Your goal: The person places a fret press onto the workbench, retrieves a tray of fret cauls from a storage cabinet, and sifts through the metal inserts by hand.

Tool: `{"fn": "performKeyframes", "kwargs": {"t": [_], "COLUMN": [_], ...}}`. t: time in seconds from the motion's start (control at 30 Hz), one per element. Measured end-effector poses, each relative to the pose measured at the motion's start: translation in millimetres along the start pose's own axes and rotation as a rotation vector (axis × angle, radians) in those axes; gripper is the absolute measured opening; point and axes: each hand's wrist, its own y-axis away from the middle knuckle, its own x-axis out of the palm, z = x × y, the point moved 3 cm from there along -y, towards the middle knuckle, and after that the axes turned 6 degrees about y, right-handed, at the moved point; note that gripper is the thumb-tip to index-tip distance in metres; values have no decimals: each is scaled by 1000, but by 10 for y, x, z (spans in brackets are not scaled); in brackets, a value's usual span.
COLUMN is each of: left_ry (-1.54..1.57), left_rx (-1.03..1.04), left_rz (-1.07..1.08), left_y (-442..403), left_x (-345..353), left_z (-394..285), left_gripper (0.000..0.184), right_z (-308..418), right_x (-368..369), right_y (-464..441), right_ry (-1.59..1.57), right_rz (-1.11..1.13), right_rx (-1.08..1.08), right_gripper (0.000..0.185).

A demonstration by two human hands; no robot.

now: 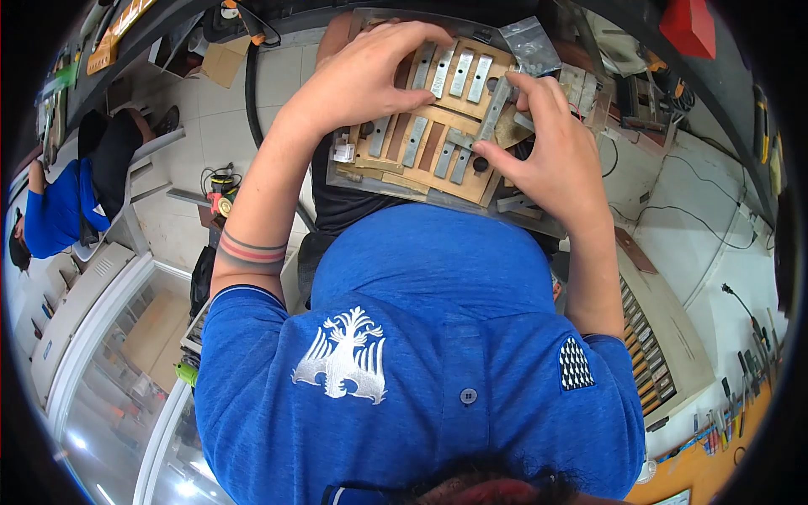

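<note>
A wooden tray point(442, 118) with slots and holes lies in front of me, with several flat grey metal bars in two rows. My right hand point(547, 139) holds a longer metal bar point(495, 111) at the tray's right side, index finger at its far end and thumb at its near end. My left hand point(370, 80) reaches over the tray's left side with thumb and index finger spread. Their tips are close to the two ends of a stamped metal bar point(442, 71); whether they touch it is unclear. A short metal piece point(459, 139) lies across bars in the near row.
A clear plastic bag point(532, 46) lies beyond the tray. A small white block point(343, 151) sits at its left edge. At far left a person in blue point(59, 210) is seated. Tools point(732, 412) line the bench at lower right, and a red box point(688, 29) is upper right.
</note>
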Motion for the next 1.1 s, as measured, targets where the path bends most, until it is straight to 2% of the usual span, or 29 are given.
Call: {"fn": "performKeyframes", "kwargs": {"t": [0.17, 0.27, 0.37, 0.57, 0.97, 1.1], "left_ry": [14, 5, 44, 139, 96, 81], "left_rx": [-37, -103, -81, -65, -105, -19], "left_rz": [-17, 3, -12, -48, -12, -59], "left_y": [5, 5, 1, 4, -16, -18], "left_x": [0, 6, 1, -3, -27, -12], "left_z": [-26, -42, -24, -2, -36, -22], "left_gripper": [72, 75, 76, 75, 71, 70], "right_z": [3, 7, 4, 8, 17, 19], "right_x": [6, 2, 4, 12, 18, 12], "right_y": [-2, -6, -9, -19, -20, -19], "right_ry": [-13, -11, -13, -10, -11, -10], "right_rz": [-9, -5, -6, -16, -12, -4], "right_rx": [-1, 3, 2, -12, -23, -16], "right_gripper": [82, 81, 81, 82, 81, 81]}}
